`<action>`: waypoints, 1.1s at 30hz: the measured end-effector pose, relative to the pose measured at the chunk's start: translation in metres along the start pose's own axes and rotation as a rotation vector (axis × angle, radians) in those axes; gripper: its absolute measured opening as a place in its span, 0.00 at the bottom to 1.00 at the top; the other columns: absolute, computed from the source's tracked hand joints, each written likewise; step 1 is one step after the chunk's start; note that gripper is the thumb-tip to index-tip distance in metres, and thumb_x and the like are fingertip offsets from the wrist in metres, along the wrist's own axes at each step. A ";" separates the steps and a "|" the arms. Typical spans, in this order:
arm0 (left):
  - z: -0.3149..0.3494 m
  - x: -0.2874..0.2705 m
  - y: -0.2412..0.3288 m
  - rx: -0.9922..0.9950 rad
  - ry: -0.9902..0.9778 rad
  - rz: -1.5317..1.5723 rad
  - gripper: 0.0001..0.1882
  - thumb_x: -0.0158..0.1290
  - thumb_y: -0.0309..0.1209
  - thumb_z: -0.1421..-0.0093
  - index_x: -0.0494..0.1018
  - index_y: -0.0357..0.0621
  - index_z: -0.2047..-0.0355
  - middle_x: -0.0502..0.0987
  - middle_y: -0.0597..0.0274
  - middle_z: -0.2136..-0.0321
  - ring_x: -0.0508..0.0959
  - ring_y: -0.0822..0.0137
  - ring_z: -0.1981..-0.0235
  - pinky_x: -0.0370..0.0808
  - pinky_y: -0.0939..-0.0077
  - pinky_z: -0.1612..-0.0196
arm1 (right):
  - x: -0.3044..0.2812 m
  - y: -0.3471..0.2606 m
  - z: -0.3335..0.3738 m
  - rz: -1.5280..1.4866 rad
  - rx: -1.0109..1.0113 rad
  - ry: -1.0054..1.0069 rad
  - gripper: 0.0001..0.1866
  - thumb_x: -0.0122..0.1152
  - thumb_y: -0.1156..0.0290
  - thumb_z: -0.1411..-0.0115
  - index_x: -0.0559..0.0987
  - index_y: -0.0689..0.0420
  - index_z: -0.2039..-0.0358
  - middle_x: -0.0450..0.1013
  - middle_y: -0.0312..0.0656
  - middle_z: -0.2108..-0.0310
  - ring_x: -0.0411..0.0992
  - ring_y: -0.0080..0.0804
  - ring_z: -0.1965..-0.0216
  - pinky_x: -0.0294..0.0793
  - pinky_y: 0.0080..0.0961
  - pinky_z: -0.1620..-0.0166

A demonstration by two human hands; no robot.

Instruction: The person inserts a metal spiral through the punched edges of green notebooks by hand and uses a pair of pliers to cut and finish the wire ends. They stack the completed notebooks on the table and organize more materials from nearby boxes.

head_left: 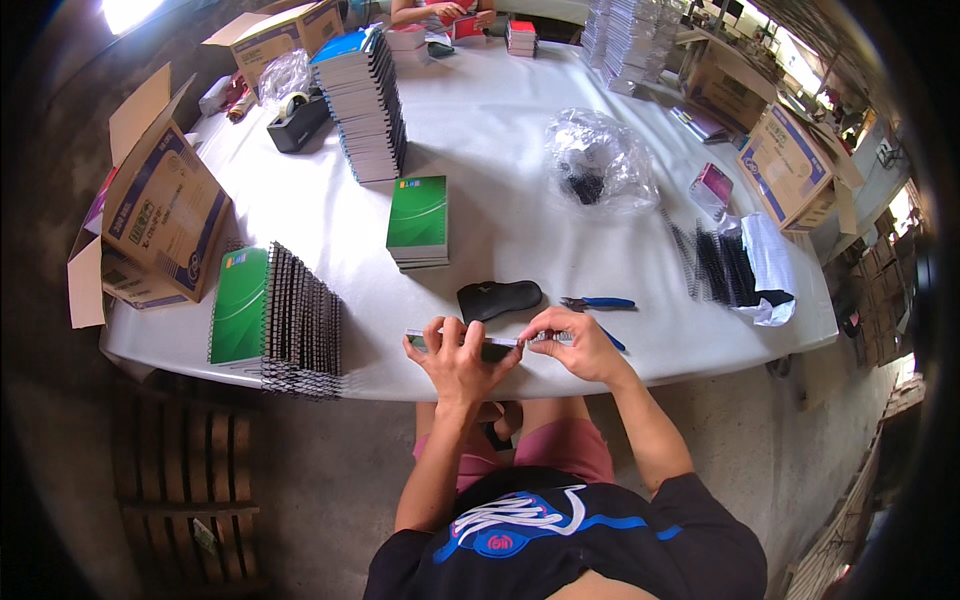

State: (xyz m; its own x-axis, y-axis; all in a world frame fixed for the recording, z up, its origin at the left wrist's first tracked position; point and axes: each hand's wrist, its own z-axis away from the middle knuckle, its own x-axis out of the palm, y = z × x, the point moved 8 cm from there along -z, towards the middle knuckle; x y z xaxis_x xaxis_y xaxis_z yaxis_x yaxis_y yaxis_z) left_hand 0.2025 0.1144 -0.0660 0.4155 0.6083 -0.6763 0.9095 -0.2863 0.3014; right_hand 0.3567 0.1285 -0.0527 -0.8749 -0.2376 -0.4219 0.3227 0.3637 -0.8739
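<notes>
Close to the table's front edge, my left hand is closed around a thin notebook, standing on its edge and largely covered by the fingers. At its right end my right hand pinches a wire spiral coil, of which only a short piece shows. Just beyond the hands lies a black curved pad. Blue-handled pliers rest beside it, partly behind my right hand. A short stack of green-covered notebooks sits farther back.
Spiral-bound notebooks are piled at left, near an open carton. A tall notebook stack and tape dispenser stand behind. Right: a clear plastic bag, black coils, another carton. A person's hands work opposite.
</notes>
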 end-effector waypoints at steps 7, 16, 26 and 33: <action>-0.003 0.009 -0.002 -0.031 -0.157 0.005 0.27 0.61 0.61 0.64 0.71 0.53 0.75 0.67 0.68 0.69 0.67 0.63 0.56 0.55 0.42 0.53 | 0.009 0.014 -0.003 0.155 0.175 -0.164 0.12 0.56 0.69 0.40 0.76 0.56 0.56 0.75 0.39 0.75 0.72 0.23 0.73 0.70 0.20 0.69; 0.007 0.001 -0.004 0.065 -0.212 0.072 0.26 0.59 0.58 0.57 0.70 0.52 0.69 0.67 0.65 0.68 0.67 0.62 0.56 0.56 0.46 0.53 | 0.014 0.006 0.002 0.107 0.097 -0.228 0.12 0.56 0.70 0.41 0.76 0.56 0.56 0.75 0.48 0.65 0.74 0.40 0.68 0.72 0.28 0.63; 0.005 0.000 -0.011 -0.011 -0.190 0.149 0.27 0.60 0.58 0.58 0.71 0.49 0.71 0.67 0.62 0.68 0.67 0.59 0.56 0.57 0.47 0.52 | -0.006 0.002 -0.038 0.448 0.074 -0.192 0.16 0.50 0.63 0.37 0.76 0.58 0.54 0.76 0.47 0.63 0.75 0.42 0.62 0.72 0.32 0.59; 0.005 -0.004 -0.009 -0.018 -0.145 0.182 0.25 0.60 0.56 0.55 0.70 0.48 0.71 0.67 0.60 0.67 0.67 0.57 0.55 0.57 0.42 0.52 | 0.003 -0.007 0.007 0.239 0.056 0.032 0.10 0.62 0.75 0.47 0.80 0.57 0.62 0.73 0.42 0.73 0.72 0.32 0.72 0.71 0.25 0.68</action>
State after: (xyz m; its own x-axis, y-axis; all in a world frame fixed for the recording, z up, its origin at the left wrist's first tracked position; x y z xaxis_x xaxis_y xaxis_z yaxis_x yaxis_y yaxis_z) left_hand 0.1924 0.1111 -0.0698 0.5678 0.4347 -0.6990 0.8205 -0.3669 0.4383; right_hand 0.3545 0.1186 -0.0495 -0.7821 -0.1216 -0.6112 0.5406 0.3553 -0.7625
